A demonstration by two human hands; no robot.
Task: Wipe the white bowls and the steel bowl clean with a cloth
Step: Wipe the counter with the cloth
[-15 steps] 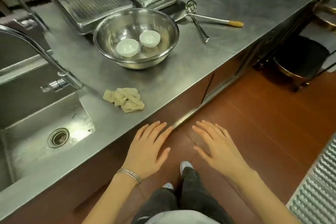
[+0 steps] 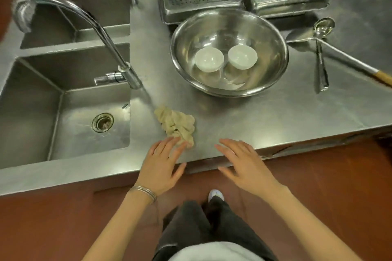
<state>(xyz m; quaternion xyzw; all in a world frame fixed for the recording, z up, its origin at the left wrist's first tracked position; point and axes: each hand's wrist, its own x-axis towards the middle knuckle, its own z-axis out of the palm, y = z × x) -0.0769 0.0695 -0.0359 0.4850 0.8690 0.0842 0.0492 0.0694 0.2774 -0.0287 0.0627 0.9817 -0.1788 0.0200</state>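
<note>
While short of any wiping, stands at the opening step: fetching the cloth (image 2: 175,125), crumpled on the worktop (image 2: 275,116) near its front edge, just right of the sink (image 2: 63,116). Reaches it with the left hand (image 2: 162,167), grip apart, fingers straight, tips at the cloth's near end, touching or just above, cannot tell which. Hovers over the worktop's near edge with the right hand (image 2: 248,167), grip likewise apart, holding nothing. Farther back, keeps the left white bowl (image 2: 209,59) and right white bowl (image 2: 242,57) side by side inside the steel bowl (image 2: 275,44), untouched. Calls next for closing the left grip on the cloth and lifting it, then probably taking out a white bowl with the right. Differs from half a second earlier: both hands forward from over the floor onto the worktop edge, left one now at the cloth; cloth and bowls in the same places
</note>
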